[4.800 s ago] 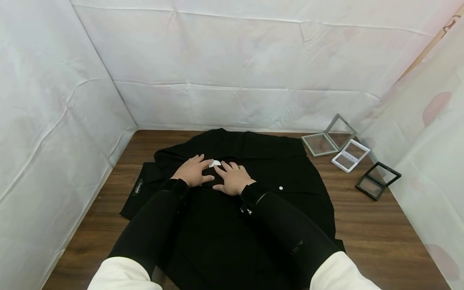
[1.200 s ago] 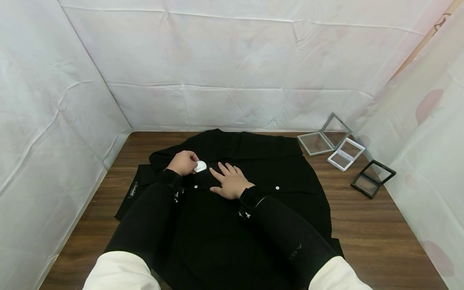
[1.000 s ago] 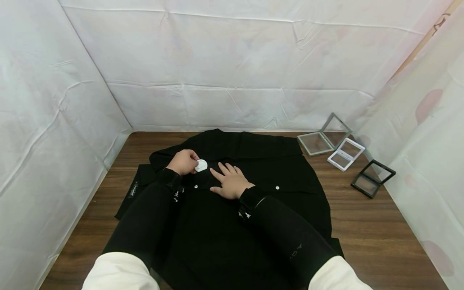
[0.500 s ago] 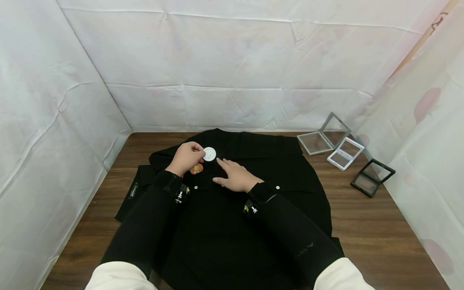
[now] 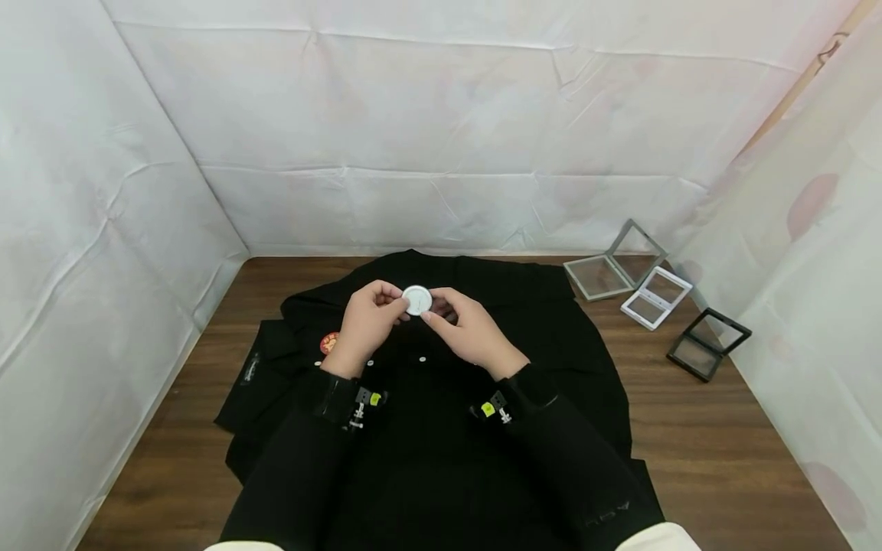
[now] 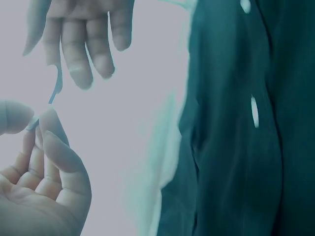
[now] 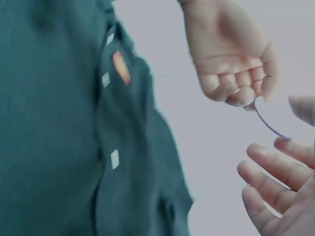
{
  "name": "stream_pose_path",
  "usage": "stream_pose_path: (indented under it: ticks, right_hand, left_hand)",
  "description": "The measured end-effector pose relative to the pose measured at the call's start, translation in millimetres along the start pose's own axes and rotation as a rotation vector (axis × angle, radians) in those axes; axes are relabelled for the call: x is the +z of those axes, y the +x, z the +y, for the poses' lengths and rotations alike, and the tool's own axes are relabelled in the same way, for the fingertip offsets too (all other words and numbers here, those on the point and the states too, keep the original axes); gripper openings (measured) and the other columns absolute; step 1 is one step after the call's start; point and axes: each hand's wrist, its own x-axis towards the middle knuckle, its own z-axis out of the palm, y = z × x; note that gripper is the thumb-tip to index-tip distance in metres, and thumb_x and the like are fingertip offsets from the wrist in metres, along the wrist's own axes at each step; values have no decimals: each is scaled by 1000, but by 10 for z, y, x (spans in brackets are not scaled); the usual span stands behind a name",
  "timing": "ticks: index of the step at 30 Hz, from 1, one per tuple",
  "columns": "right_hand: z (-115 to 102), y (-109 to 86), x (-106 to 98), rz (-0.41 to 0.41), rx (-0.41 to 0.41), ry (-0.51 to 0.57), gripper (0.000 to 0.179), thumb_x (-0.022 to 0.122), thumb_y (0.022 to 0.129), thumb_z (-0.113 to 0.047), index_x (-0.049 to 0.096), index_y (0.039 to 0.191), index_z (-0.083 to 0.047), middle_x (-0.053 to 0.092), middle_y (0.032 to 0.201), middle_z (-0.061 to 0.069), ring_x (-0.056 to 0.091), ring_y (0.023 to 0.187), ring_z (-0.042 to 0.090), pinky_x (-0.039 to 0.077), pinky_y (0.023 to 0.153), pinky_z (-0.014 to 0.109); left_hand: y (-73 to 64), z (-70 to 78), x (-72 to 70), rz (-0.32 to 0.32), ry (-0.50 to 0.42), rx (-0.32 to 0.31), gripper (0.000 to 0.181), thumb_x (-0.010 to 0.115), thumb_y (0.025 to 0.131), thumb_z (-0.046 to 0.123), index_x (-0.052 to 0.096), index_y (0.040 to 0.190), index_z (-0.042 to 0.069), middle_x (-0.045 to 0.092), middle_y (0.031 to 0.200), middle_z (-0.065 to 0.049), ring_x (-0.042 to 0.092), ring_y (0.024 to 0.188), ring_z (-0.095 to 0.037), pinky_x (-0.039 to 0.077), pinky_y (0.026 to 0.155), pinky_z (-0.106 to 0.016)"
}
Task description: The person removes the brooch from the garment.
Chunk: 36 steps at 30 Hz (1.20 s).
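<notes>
My left hand (image 5: 367,321) pinches a round white badge (image 5: 416,301) by its left edge, between thumb and fingers, over a black shirt (image 5: 427,459). The badge has a paler rim and a small mark in the middle; in the right wrist view its thin curved edge shows side-on. My right hand (image 5: 475,329) is at its other side, with fingers fairly straight and an index fingertip (image 7: 283,142) right at the badge's edge. Its thumb stands apart from the badge in the left wrist view. A round red badge (image 5: 330,343) lies on the shirt, partly behind my left hand.
White buttons (image 5: 423,359) run along the shirt, which is spread on a brown wooden table (image 5: 710,459). At the right lie a grey folding frame (image 5: 596,277), a white one (image 5: 656,297) and a black one (image 5: 699,358). White curtains (image 5: 441,138) enclose the back and sides.
My left hand has lifted the white badge off the shirt and moved it right. My right hand has risen from the shirt to meet it. A red badge has come into sight by the left wrist.
</notes>
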Motion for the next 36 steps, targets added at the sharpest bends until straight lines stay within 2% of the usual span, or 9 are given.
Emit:
stream_pose_path:
  ticks: [3,7,11,14,18,24,30,34,36]
  right_hand:
    - [-85,-77,-41,91,-79,49,30,61,106,-24,64,133,-11,69,106,-4,63,88,13,56,78,35]
    - [-187,-166,-85,174,-155,87,21,62,105,-18,70,123,-10,71,102,-4,62,81,16,55,71,36]
    - [-270,-255,-121,224,-193,113,16,64,104,-16,74,116,-10,72,99,-4,61,79,17,52,68,31]
    - [-316,-321,-150,240,-214,135,15,65,103,-14,75,114,-10,72,97,-2,61,79,17,51,68,30]
    - [-360,-417,-193,237,-227,140,14,67,102,-10,75,113,-9,70,95,-1,60,78,17,49,67,29]
    - [-367,-508,-265,215,-246,120,14,67,100,-5,74,112,-8,71,96,1,62,82,17,50,70,31]
    - [-403,-539,-322,161,-287,141,15,65,101,-5,74,113,-9,71,97,-2,63,84,16,53,75,31]
    - [-440,-570,-344,117,-320,157,16,71,98,-6,74,113,-9,71,97,-3,64,84,15,56,75,32]
    - [-449,-585,-351,110,-328,160,17,75,95,-6,74,111,-10,72,99,-3,65,85,15,58,77,37]
  left_hand:
    - [-127,62,54,22,-85,26,10,70,96,10,67,100,1,69,88,-14,70,76,-25,60,70,-38]
    - [-278,133,108,38,-190,68,9,70,96,7,66,100,0,68,90,-12,70,74,-22,59,67,-29]
    - [-413,191,136,3,-317,93,11,71,96,4,64,102,-4,67,93,-15,70,77,-22,61,71,-29]
    - [-500,231,138,-40,-376,93,13,71,96,3,63,102,-6,67,94,-17,70,79,-23,61,74,-31]
    - [-574,276,129,-84,-367,126,16,71,97,5,64,102,-8,68,92,-17,70,79,-23,62,75,-33]
    - [-647,347,137,-129,-257,235,9,71,96,4,65,95,-3,68,85,-13,69,74,-22,61,69,-35]
    - [-694,385,142,-126,-207,286,5,70,95,-1,66,93,0,67,83,-10,68,71,-22,61,67,-35]
    - [-745,431,141,-124,-193,304,4,70,96,0,66,94,1,67,84,-10,68,72,-22,61,67,-35]
    - [-766,446,146,-128,-186,318,4,70,95,-1,66,94,2,67,85,-10,68,72,-21,61,67,-34]
